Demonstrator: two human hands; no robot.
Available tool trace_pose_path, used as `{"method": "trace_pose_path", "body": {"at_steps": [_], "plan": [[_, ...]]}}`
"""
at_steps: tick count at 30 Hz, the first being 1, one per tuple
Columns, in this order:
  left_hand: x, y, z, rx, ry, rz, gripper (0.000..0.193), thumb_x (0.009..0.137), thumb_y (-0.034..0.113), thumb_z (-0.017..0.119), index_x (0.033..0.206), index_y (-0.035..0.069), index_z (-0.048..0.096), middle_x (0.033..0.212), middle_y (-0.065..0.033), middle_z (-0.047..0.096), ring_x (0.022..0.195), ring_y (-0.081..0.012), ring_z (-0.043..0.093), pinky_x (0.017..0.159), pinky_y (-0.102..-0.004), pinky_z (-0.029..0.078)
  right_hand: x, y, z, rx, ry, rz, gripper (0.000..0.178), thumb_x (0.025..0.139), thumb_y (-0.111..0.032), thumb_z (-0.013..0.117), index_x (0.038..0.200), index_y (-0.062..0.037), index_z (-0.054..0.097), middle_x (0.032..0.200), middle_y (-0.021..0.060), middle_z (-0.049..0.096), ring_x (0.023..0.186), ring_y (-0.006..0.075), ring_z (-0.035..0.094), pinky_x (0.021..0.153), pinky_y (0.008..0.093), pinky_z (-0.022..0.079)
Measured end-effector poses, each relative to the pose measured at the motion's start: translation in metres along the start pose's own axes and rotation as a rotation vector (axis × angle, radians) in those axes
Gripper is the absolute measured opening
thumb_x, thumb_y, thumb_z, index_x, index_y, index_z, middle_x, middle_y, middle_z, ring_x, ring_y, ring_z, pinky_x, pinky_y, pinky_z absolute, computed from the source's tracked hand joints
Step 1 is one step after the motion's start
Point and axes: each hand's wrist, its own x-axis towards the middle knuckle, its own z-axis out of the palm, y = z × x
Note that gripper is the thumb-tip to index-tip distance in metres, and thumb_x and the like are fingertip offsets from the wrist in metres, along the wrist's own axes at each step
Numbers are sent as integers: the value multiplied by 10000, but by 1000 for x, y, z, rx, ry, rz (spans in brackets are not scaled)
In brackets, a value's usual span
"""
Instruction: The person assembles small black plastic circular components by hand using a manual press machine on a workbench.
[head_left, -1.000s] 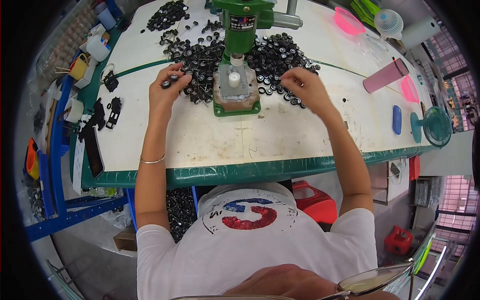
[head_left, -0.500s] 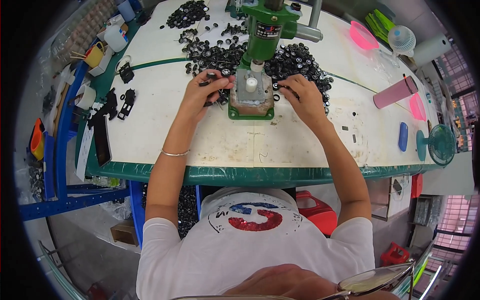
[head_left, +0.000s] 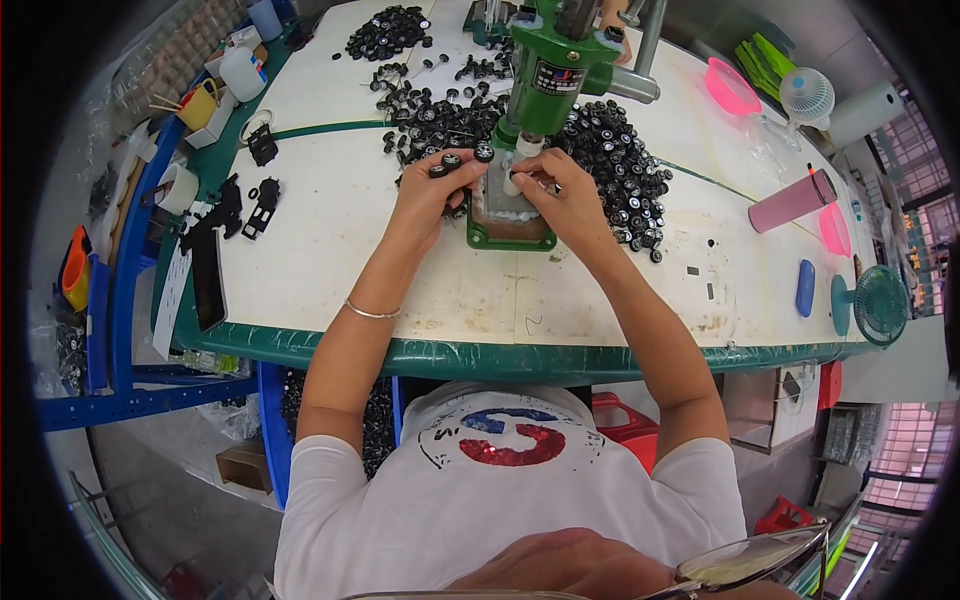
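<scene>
My left hand [head_left: 425,205] is closed on several small black toy wheels with silver hubs; one wheel [head_left: 484,152] sits at its fingertips, just left of the press plunger. My right hand [head_left: 568,205] pinches a small black piece [head_left: 517,178], seemingly a wheel, at the white post [head_left: 509,187] on the press base. Its fingers hide part of both. The green hand press [head_left: 545,90] stands over the base [head_left: 510,238], its plunger above the post. A heap of wheels [head_left: 625,170] lies right of the press, and more wheels [head_left: 430,120] lie left of it.
At the table's left are a phone [head_left: 207,280] and black plastic parts [head_left: 262,208]. To the right are a pink tumbler [head_left: 790,202], a blue case [head_left: 805,288] and a green fan [head_left: 880,305]. Another person's arm [head_left: 612,18] shows behind the press.
My right hand has moved left from the heap's edge to the post. My left hand has shifted slightly right, with a wheel now raised at its fingertips. The view has shifted a little.
</scene>
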Motion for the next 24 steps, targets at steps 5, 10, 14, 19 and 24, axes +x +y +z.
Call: {"method": "trace_pose_path", "body": {"at_steps": [5,10,14,19,24], "plan": [[4,-1,16,149,16,27,209,761,89,748,931,6,661,703,-18,602,564,-53,461,502,-180,347,3,9,-1,133,-73,166,199,818,-147,677,991,-49,667,946,52,570,745,143,568,693,275,476],[6,-5,23,171,31,36,198,762,105,751,920,19,670,694,-6,599,569,-51,457,517,-176,341,2,10,-1,193,-71,196,231,816,-156,685,1019,-46,663,977,51,551,774,127,560,707,267,475],[5,-6,23,205,53,57,211,757,123,757,928,26,679,690,8,599,579,-47,458,530,-181,342,3,13,-3,179,-110,181,289,826,-174,679,1079,-41,642,1015,55,570,820,128,570,739,268,479],[8,-7,31,245,35,91,204,754,127,758,931,51,692,708,19,615,596,-38,468,543,-191,343,7,13,-29,418,86,269,340,864,-184,636,1155,-14,595,1036,65,623,850,122,574,805,275,466],[14,-14,40,179,-7,185,160,750,123,750,882,41,712,729,22,632,649,-34,524,595,-190,420,45,20,-94,451,300,318,323,914,-272,560,1107,-21,627,990,72,637,814,119,562,777,243,422]]}}
